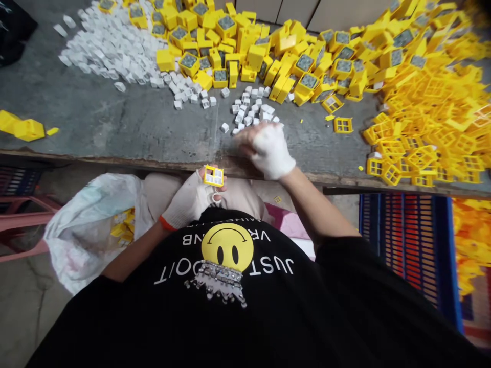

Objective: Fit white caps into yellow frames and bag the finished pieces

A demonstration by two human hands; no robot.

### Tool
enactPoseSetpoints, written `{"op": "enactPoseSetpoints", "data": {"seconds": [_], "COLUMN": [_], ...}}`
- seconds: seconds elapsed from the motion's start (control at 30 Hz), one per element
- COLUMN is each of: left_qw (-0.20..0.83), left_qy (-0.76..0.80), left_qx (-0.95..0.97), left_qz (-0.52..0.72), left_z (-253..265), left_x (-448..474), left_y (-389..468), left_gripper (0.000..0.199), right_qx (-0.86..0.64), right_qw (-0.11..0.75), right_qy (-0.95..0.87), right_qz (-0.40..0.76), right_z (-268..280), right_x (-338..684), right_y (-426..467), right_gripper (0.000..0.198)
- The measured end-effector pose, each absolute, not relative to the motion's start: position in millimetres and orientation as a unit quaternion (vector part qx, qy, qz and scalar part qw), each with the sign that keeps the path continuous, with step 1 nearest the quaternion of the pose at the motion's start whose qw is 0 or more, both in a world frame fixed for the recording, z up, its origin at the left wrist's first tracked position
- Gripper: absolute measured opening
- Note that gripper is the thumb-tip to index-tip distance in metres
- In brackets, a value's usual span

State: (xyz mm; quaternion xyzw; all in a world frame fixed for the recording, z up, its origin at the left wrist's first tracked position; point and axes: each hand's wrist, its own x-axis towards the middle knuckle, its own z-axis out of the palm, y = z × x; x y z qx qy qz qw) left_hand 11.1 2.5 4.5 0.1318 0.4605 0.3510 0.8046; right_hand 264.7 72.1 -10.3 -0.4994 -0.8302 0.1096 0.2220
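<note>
Left hand [195, 197] grasps a yellow grid frame [214, 175] at centre, best held level; right hand [269, 148], beside upper-centre white caps [240, 116]: grip unclear.

Right fingers [248, 135] blurred, hold unclear; frame heap [429, 135] cut off.

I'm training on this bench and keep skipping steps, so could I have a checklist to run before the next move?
1. Left hand holding the yellow frame: ok.
2. All four frame openings filled: not ok; the upper-left one looks unfilled.
3. Loose white pieces near the right hand: ok.
4. White piece in the right fingers: cannot tell; blurred.
5. Gloves on both hands: ok.
</note>
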Motion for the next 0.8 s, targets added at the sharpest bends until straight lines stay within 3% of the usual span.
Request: {"op": "enactPoseSetpoints", "data": {"seconds": [0.17, 0.3, 0.53, 0.67, 0.8], "left_qw": [0.784, 0.773, 0.795, 0.823, 0.832], "left_qy": [0.476, 0.473, 0.422, 0.368, 0.360], "left_qx": [0.128, 0.140, 0.151, 0.157, 0.142], "left_qz": [0.378, 0.400, 0.408, 0.403, 0.398], "left_z": [11, 6, 1, 7, 11], "left_x": [5, -3, -3, 10, 16], "left_y": [-1, -3, 2, 6, 8], "left_gripper": [0.020, 0.025, 0.027, 0.024, 0.016], "right_qx": [-0.544, -0.519, -0.379, -0.388, -0.413], "right_qw": [0.178, 0.202, 0.391, 0.453, 0.372], "right_qy": [-0.817, -0.821, -0.762, -0.742, -0.804], "right_qz": [0.075, 0.129, 0.350, 0.306, 0.211], "right_z": [-31, -34, 0, -12, -17], "right_x": [233, 219, 221, 205, 203], "right_y": [172, 178, 66, 38, 31], "right_gripper": [0.025, 0.022, 0.027, 0.026, 0.020]}}
